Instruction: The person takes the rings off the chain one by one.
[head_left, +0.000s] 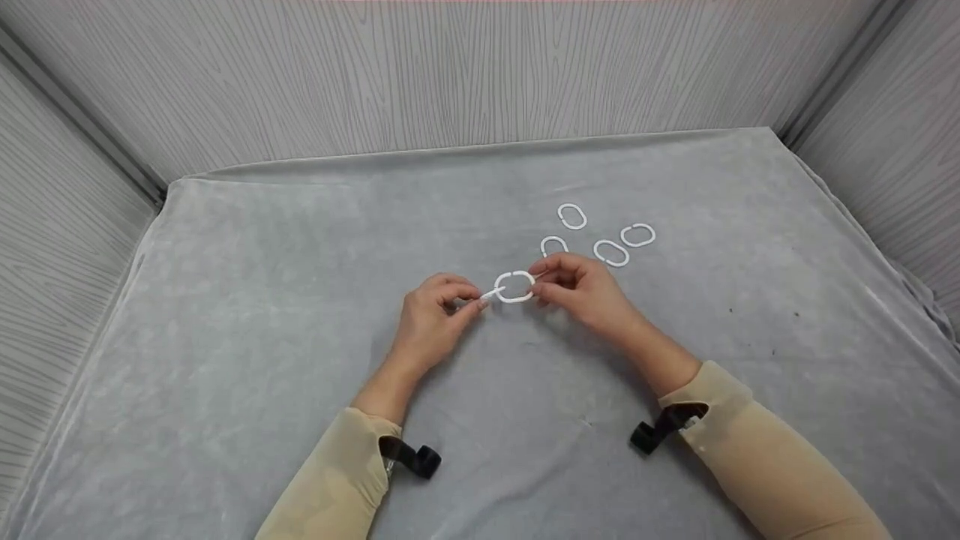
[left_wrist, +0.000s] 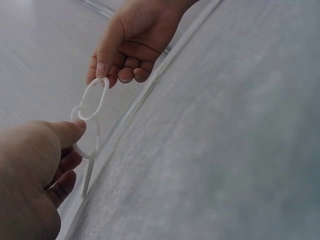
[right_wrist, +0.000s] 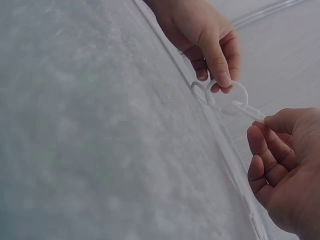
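Note:
My left hand (head_left: 436,319) pinches a white oval plastic ring link (head_left: 493,292), seen nearly edge-on in the head view. Through it passes a second white link (head_left: 515,301) with a small gap in its upper side, and the thumb and fingers of my right hand (head_left: 589,292) pinch that one at its right end. Both hands hold the joined links above the cloth, a short way apart. In the left wrist view a third link (left_wrist: 88,176) hangs from the one in my left hand; the right wrist view shows this third link (right_wrist: 195,86) too.
Several loose white links lie beyond my right hand, among them a far link (head_left: 585,217), a right-hand link (head_left: 637,246) and one (head_left: 554,238) partly covered by my fingers. Grey cloth (head_left: 262,337) covers the table; a wood-grain panel (head_left: 450,75) stands behind it.

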